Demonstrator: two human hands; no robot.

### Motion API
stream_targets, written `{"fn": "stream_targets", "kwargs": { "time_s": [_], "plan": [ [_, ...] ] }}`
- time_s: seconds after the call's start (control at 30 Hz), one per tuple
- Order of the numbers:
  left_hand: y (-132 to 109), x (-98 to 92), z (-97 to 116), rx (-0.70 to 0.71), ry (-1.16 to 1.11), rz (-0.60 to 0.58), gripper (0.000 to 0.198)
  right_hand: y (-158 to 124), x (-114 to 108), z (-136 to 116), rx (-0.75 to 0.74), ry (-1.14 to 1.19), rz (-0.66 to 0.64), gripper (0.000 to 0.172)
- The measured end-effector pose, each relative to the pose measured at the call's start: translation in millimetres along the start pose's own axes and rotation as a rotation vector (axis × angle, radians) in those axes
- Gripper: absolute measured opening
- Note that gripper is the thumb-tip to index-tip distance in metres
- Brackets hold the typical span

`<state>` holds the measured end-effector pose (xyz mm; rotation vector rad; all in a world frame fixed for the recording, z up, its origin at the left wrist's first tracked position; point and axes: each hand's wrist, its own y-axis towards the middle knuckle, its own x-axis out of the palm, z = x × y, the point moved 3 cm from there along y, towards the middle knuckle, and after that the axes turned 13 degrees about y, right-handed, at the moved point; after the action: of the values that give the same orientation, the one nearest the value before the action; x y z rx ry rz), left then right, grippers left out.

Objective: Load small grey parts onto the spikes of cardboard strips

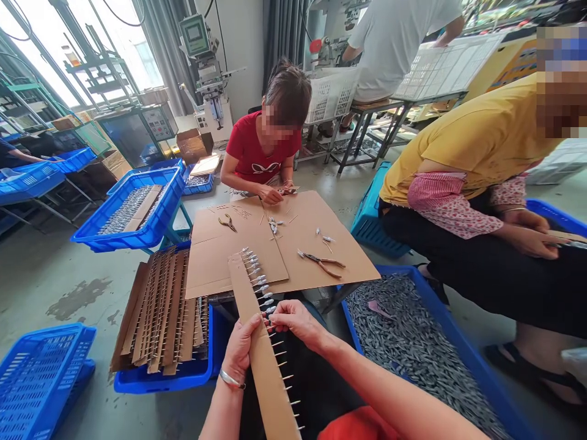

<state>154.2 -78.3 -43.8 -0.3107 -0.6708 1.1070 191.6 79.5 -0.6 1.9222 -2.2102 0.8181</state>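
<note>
My left hand (244,345) is closed around a long cardboard strip (268,373) that slants away from me toward the table. Thin pointed sticks jut from the strip's right edge. On the far sticks sit small silvery-grey pieces (262,288); those nearer me are bare. At the edge of the strip, my right hand (296,321) pinches a small grey piece (270,310) by a stick, partly hidden by the fingers. Beyond, on the cardboard-topped table (220,256), lie brown-handled pliers (321,263), a second pair of pliers (227,222) and a few loose pieces and sticks.
A blue crate (426,287) of grey pieces stands at right. Stick-lined cardboard strips (160,305) fill another crate at left, near stacked blue baskets (41,373). A person in red (261,146) sits opposite; one in yellow (472,140) sits at right.
</note>
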Motion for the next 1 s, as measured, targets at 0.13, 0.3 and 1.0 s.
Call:
{"fn": "stream_targets", "kwargs": {
  "time_s": [0.13,0.3,1.0],
  "plan": [
    [-2,2.9,3,0.002,0.003,0.013,0.041,3,0,3,0.01,0.036,0.005,0.015],
    [-4,6.0,6,0.002,0.016,0.045,0.042,6,1,6,0.03,0.036,0.01,0.016],
    [7,-3.3,3,-0.009,0.077,0.014,0.043,19,-17,-35,-0.12,-0.652,0.008,0.023]
  ]
}}
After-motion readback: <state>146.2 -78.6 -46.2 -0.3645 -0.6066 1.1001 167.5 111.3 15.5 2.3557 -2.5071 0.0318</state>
